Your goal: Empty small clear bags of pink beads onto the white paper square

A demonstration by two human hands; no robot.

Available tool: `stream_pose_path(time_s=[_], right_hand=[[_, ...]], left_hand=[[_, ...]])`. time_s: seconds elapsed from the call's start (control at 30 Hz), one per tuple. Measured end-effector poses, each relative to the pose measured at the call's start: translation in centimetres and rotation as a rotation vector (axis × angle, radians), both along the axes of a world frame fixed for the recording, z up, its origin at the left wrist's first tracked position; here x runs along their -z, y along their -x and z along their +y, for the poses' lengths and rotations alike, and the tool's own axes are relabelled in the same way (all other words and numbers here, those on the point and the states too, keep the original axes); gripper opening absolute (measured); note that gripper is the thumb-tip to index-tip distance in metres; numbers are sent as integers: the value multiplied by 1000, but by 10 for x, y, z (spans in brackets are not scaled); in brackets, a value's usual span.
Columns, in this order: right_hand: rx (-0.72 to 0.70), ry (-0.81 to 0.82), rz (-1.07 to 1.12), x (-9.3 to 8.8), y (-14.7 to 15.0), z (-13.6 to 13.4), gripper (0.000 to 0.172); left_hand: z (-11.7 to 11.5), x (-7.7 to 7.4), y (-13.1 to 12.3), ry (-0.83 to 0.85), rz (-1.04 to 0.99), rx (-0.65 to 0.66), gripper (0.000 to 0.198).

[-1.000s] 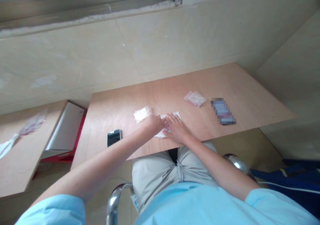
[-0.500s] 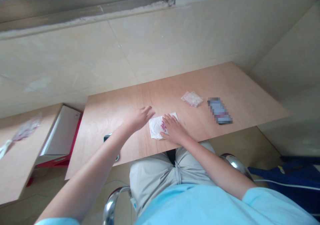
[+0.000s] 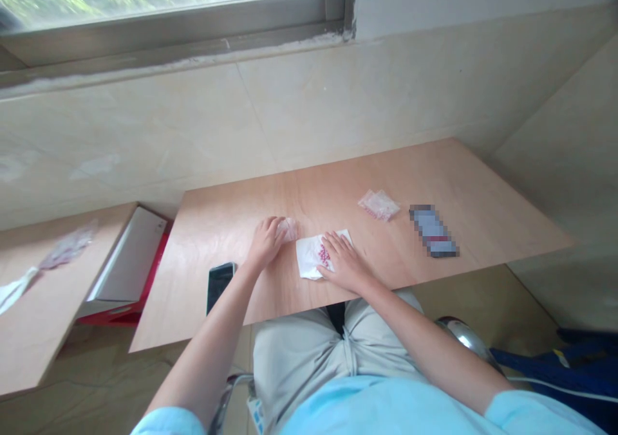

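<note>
Left grip (image 3: 264,243) sits curled on the desk (image 3: 434,171), its fingertips against a small crumpled clear plastic bag (image 3: 288,229); whether they pinch the bag cannot be told. Right grip (image 3: 344,261) lies with its fingers spread and flat, resting on the right edge of a white paper sheet (image 3: 306,260) near the desk's near edge, between the two grips. Red beads (image 3: 324,256) lie on the sheet just beside those fingers. Farther right on the desk lies a second clear bag holding red beads (image 3: 379,204), and beyond it a pixelated flat object (image 3: 433,231). A black phone (image 3: 219,287) lies near the desk's near edge, just left of the left forearm. To the left, a lower desk (image 3: 48,332) carries a blurred bag (image 3: 67,247).
</note>
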State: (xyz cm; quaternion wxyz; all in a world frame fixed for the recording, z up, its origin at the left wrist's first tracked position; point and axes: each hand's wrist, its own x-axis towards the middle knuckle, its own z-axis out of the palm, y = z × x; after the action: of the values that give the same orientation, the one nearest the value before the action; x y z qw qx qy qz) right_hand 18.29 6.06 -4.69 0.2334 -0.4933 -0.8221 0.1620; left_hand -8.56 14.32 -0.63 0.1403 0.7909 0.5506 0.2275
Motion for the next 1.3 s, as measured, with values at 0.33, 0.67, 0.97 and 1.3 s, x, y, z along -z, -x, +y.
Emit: stream_pose_path(time_s=[0.33,0.67,0.97,1.3], right_hand=[[-5,3,15,3,4,0,80],[297,-74,220,-11,-65,79,52],[422,-51,-214,-36,-137,162,23],[275,131,110,-60,-134,143,13]], left_hand=[[-10,33,-7,20,115,-33,61],[-3,39,-5,-16,274,-78,62],[-1,44,-6,-45,297,-140,64],[-9,36,-9,-84,173,-205,77]])
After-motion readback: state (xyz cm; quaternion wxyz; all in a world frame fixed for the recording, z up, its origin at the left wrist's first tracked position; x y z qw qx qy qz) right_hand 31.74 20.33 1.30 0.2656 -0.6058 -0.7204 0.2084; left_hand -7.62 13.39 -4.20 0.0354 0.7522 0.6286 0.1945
